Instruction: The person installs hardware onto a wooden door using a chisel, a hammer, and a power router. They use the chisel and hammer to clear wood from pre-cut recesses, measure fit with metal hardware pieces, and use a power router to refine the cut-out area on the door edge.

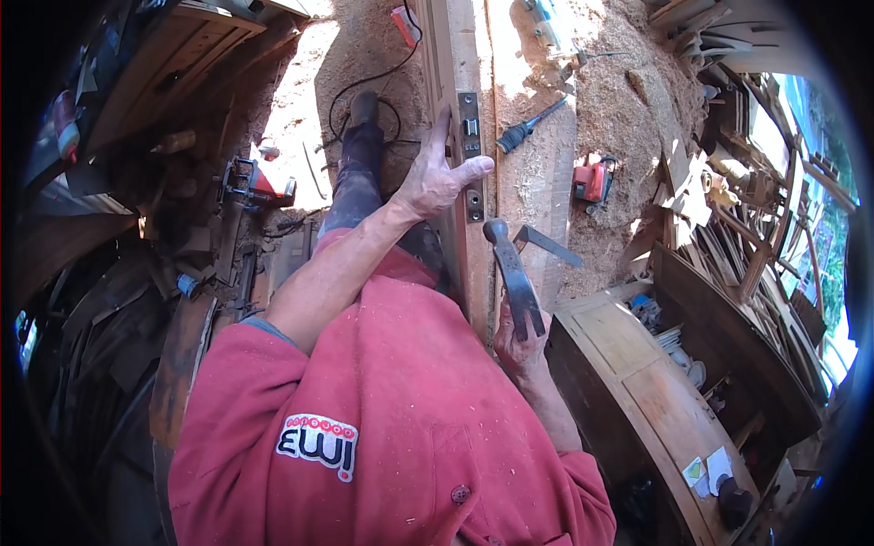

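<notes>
My left hand [435, 184] rests against the upright edge of a wooden board [473, 273], its thumb stretched out over a metal lock plate [471, 126] set into that edge and its index finger extended along it. My right hand [521, 344] grips a claw hammer [512, 273], with the head raised beside the board. A try square or similar angled tool [551, 247] lies just right of the hammer. Farther up, a screwdriver-like tool [523, 127] rests on the pale wood to the right of the lock plate.
A red power tool [592, 177] sits among sawdust on the right, another [264, 184] on the left. A black cord [332, 107] loops near my foot [364, 107]. A wooden cabinet [619, 364] stands at lower right; stacked timber [756, 227] crowds the right side.
</notes>
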`<state>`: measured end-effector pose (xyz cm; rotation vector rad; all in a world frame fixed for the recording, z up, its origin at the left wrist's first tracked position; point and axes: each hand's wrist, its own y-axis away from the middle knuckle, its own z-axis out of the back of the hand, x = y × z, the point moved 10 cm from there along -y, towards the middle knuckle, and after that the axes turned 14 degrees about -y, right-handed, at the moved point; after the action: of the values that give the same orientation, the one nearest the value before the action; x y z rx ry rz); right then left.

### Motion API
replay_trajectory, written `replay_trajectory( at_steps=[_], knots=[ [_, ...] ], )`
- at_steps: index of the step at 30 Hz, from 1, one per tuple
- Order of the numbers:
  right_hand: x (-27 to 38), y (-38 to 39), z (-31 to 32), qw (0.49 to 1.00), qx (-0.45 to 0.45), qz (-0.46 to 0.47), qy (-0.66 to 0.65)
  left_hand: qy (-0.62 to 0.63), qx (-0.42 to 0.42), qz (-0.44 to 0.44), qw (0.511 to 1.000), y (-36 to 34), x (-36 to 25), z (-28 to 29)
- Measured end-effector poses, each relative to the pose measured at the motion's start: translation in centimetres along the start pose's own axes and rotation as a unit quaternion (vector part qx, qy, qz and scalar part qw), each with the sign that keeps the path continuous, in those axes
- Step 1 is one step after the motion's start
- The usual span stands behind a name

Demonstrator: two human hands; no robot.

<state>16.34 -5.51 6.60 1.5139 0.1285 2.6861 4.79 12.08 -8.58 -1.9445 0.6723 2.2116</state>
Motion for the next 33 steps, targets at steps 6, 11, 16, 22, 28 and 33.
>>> replay_trajectory(
  at_steps=[6, 11, 16, 22, 28, 33],
  knots=[
    [-1.2, -0.9, -0.7, 0.996, 0.031, -0.066, 0.056, 0.003, 0.000, 0.003, 1.000, -0.3, 0.2, 0.0],
    [1.1, -0.1, 0.3, 0.999, -0.024, -0.004, 0.025, 0.020, -0.005, 0.007, 1.000, 0.0, 0.5, -0.5],
    [-2.1, 0.3, -1.1, 0.996, -0.004, -0.077, 0.053, -0.016, -0.006, 0.022, 1.000, 0.1, -0.3, -0.1],
    [-2.6, 1.5, 0.3, 0.996, -0.060, -0.065, -0.021, -0.370, -0.165, -0.200, 0.892, 0.2, -9.7, 3.5],
    [-2.0, 2.6, 0.6, 0.998, -0.059, -0.029, -0.026, -0.408, -0.061, -0.184, 0.892, -1.5, -10.8, 3.8],
    [-1.4, 2.5, -0.4, 0.996, -0.076, -0.018, -0.048, -0.432, -0.031, -0.183, 0.883, -1.3, -11.1, 4.0]
  ],
)
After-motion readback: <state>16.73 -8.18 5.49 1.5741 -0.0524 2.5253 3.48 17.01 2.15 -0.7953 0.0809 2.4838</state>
